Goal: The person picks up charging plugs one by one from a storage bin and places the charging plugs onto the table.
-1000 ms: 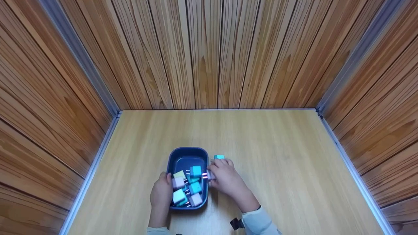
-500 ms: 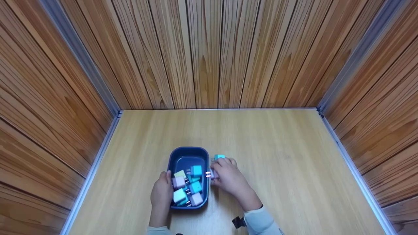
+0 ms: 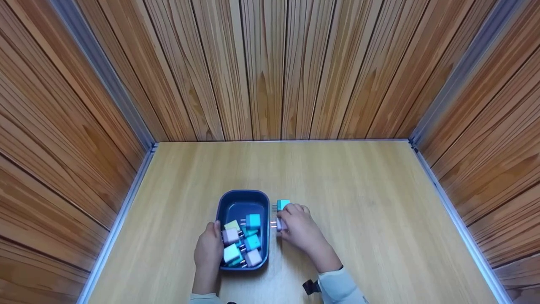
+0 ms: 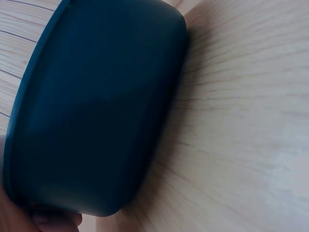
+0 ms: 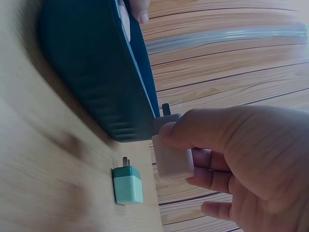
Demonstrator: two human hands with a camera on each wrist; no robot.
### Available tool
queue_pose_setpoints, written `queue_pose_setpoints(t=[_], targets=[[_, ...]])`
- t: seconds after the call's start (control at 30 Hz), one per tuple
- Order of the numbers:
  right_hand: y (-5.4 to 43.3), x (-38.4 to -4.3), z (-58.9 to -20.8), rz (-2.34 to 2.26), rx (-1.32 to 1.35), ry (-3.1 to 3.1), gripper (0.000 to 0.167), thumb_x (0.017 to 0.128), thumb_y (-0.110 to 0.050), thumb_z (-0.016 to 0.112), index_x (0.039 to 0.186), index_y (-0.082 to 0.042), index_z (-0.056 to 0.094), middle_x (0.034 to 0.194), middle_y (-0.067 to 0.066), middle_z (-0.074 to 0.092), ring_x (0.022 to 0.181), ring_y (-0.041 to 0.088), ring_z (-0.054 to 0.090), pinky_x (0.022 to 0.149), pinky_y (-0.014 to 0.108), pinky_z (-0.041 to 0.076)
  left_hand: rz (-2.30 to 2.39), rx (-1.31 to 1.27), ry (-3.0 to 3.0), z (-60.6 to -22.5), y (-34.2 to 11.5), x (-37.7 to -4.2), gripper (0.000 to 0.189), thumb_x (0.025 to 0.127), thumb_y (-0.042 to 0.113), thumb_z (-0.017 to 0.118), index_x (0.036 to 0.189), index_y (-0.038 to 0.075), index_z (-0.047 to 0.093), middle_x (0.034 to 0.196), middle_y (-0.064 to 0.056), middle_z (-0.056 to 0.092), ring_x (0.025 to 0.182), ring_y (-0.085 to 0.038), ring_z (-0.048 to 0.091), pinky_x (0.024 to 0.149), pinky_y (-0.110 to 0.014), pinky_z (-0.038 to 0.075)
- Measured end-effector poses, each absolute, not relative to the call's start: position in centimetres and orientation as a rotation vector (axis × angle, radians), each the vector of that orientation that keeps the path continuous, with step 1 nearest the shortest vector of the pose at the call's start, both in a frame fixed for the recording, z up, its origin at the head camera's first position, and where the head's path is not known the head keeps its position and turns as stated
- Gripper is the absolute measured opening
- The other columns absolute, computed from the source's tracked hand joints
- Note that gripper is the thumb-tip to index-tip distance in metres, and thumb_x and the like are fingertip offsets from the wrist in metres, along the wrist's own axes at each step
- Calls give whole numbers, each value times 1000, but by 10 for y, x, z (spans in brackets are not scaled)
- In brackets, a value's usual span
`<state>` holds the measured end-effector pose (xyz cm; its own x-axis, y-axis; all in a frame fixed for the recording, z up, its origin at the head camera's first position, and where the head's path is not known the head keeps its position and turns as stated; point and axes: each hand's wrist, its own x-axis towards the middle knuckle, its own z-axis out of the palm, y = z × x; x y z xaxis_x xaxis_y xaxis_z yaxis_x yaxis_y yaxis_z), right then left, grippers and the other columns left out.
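Observation:
A dark blue tub (image 3: 242,202) sits on the wooden table and holds several small plug adapters (image 3: 242,240) in teal, white, pink and yellow-green. My left hand (image 3: 209,249) grips the tub's left rim, thumb over the edge; the left wrist view shows the tub's outer wall (image 4: 96,106). Just right of the tub, my right hand (image 3: 295,226) pinches a pale pink-white adapter (image 5: 171,157) with its prongs pointing at the tub (image 5: 91,67). A teal adapter (image 3: 282,204) lies on the table beyond my right fingers, also visible as the teal adapter (image 5: 127,184) in the right wrist view.
Wood-panelled walls (image 3: 270,67) enclose the table (image 3: 358,202) on three sides, with metal trim along the edges. A pale sleeve and a dark strap (image 3: 310,288) show at my right wrist.
My right hand has carried the pale adapter a little to the right, from over the tub's right rim to just outside it. The left hand and tub stay still.

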<state>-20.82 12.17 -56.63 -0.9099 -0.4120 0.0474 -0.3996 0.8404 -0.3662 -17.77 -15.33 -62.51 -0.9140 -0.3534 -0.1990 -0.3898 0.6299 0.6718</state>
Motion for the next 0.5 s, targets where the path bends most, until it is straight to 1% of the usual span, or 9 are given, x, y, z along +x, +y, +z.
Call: queue_pose_setpoints(t=[0.07,0.13,0.4,0.5], targets=[[123,-209,-567,-573,-643,2981,48,90,-26,80,133,-13,65,126,0,57,115,19,49,102,40,46,1171,-643,2787,-625,-154,-178,55,110,52,28,119,6,57,82,-8,57,76,-22,57,62,-33,41],[123,-210,-568,-569,-639,2982,47,90,-25,80,133,-13,65,126,0,57,112,17,49,99,38,48,1173,-648,2784,-625,-154,-178,55,110,52,29,120,6,57,83,-8,58,76,-22,58,62,-33,41],[127,-216,-575,-556,-701,3021,40,86,-18,81,123,-8,68,113,0,57,102,17,49,92,37,47,1132,-617,2857,-626,-153,-178,51,111,46,32,121,4,59,81,-8,61,73,-22,57,61,-34,42],[127,-216,-577,-567,-674,3004,41,87,-18,80,125,-9,68,114,-1,56,103,16,48,93,36,47,1146,-624,2845,-627,-153,-178,51,111,47,32,121,4,59,80,-7,61,73,-21,57,61,-33,42]])
